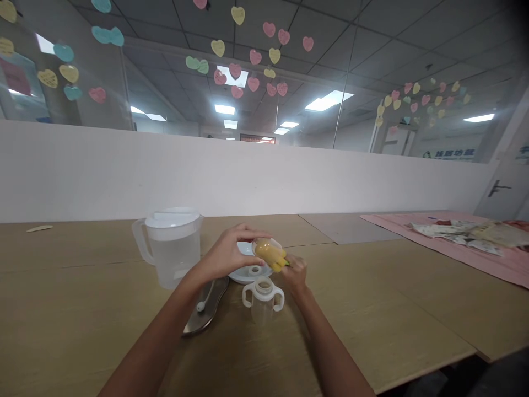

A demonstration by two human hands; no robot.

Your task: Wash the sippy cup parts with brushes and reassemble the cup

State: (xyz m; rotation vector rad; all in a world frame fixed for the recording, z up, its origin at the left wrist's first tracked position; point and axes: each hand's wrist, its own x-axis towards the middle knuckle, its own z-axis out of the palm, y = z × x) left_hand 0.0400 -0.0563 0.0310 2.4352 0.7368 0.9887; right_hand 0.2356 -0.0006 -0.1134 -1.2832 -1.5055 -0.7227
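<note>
Two forearms (328, 347) flank one two-handled bottle (263, 307). Above it, the left hand (231, 251) clasps one clear cap (276, 242), the right hand (296, 273) one yellow brush (279, 263) partly inside. Left of the bottle: one pitcher (176, 256).

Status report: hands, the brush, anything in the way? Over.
Left grip on clear cup. Right grip on yellow brush, brush head partly inside cup. Two-handled bottle upright close by, possibly in the way.

An office, it seems: heart-shaped notes (235, 70) dot the far glass (165, 66) above a white wall (248, 176), a tiled ceiling (405, 33) carries bright lights (329, 101), and a door (507, 194) stands far right
</note>
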